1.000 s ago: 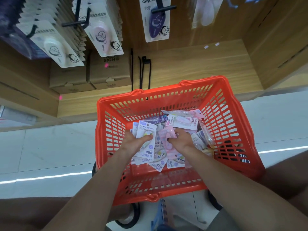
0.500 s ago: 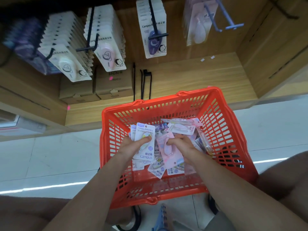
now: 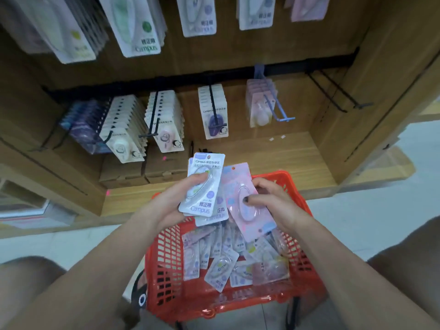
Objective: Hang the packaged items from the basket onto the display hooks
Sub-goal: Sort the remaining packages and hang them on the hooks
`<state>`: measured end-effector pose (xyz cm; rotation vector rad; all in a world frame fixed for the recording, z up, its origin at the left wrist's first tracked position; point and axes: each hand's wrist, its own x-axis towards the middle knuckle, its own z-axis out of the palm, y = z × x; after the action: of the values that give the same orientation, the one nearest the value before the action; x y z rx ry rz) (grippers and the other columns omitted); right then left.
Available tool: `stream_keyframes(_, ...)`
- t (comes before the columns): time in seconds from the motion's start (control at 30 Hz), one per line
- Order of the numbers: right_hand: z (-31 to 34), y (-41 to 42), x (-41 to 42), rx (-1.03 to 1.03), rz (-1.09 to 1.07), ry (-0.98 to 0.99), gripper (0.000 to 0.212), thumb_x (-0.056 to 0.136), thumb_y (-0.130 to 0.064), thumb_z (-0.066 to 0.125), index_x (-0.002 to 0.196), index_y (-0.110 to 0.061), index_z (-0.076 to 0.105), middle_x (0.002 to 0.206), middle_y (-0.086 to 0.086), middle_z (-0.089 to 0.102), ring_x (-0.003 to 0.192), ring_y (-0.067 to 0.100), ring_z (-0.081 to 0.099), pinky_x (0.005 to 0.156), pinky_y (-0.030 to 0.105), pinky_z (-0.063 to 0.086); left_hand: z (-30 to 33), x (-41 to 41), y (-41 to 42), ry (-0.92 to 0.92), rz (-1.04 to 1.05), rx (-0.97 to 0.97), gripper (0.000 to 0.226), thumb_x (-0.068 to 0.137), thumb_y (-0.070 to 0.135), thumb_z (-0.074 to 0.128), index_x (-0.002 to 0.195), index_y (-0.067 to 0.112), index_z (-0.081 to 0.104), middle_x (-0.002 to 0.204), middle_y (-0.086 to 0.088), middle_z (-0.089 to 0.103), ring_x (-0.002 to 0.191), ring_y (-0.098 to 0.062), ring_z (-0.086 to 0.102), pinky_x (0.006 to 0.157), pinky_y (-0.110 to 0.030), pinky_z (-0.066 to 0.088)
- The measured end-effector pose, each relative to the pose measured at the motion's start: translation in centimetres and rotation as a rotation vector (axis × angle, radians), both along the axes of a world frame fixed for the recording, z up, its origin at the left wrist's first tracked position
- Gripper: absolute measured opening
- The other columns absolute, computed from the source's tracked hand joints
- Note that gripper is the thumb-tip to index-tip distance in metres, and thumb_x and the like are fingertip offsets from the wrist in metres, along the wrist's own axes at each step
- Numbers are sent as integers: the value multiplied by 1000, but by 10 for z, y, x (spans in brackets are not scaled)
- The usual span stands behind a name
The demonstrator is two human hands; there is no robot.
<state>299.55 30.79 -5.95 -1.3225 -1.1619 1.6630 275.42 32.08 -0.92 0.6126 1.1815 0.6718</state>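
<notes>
Head view: glossy flat packets (image 3: 202, 186), slatted plastic basket (image 3: 164, 270).

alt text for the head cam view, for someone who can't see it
A person's left hand holds a small stack of white Campus packets and the right hand grips a pink packet, both raised above a red basket of more packets. Ahead, wooden display hooks carry rows of similar packaged items.

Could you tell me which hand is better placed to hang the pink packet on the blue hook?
Probably the right hand: it already grips the pink packet, below the blue hook. The left hand holds white packets.
</notes>
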Motion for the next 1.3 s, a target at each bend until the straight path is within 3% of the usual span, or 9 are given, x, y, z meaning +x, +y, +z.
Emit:
stream_keyframes(0.17,46,9,-4,88,8,114,18,71,-10,74,86,-17,67,95,12,71,89,25,66,81,38,44,50,17,13,-69,-113,150,31,81,30,65,107,15,69,92,-8,80,76,-21,78,70,-34,65)
stream_keyframes(0.3,72,19,-7,105,-47,224,20,72,-5,70,88,-12,60,90,13,72,79,26,69,64,31,51,65,25,26,-103,-132,262,41,86,23,71,125,13,64,116,-16,75,100,-29,76,85,-44,63)
stream_keyframes(0.47,92,35,3,189,-177,183,16,72,-8,72,87,-13,68,91,11,72,88,27,67,80,40,49,75,32,44,-50,-23,384,47,82,22,79,127,17,64,110,-7,78,94,-24,78,70,-38,63)
stream_keyframes(0.53,103,40,13,230,-243,146,17,76,-12,73,93,-12,69,96,12,74,92,29,69,83,43,50,80,33,54,4,12,437,54,80,25,80,131,20,63,117,-6,78,101,-26,77,73,-41,63)
stream_keyframes(0.67,134,51,41,293,-368,116,11,97,-7,66,108,-8,66,104,10,78,96,32,74,73,40,59,96,35,71,29,29,514,55,83,24,83,134,20,62,125,-8,76,108,-29,76,81,-44,63)
stream_keyframes(0.83,186,72,73,419,-493,185,22,104,-13,60,125,-9,64,120,11,75,107,29,74,82,46,62,117,53,85,48,-50,627,58,79,27,78,133,17,62,125,-6,75,108,-26,75,80,-38,60)
stream_keyframes(0.97,222,90,96,519,-581,192,24,106,-21,58,129,-14,61,124,7,74,111,26,73,86,47,61,134,82,92,33,-138,676,53,82,25,77,132,18,62,123,-6,76,105,-26,76,72,-34,60)
stream_keyframes(1.2,246,109,112,592,-633,97,23,105,-23,60,127,-19,63,120,1,75,111,23,73,90,49,62,145,118,98,1,-136,646,56,83,20,83,135,17,60,126,-6,75,109,-28,75,74,-37,62)
stream_keyframes(1.3,249,112,113,579,-665,92,22,104,-25,61,123,-16,66,116,2,76,107,22,74,90,46,60,151,125,101,-15,-139,631,61,80,22,86,135,18,60,125,-4,76,111,-29,75,82,-45,61)
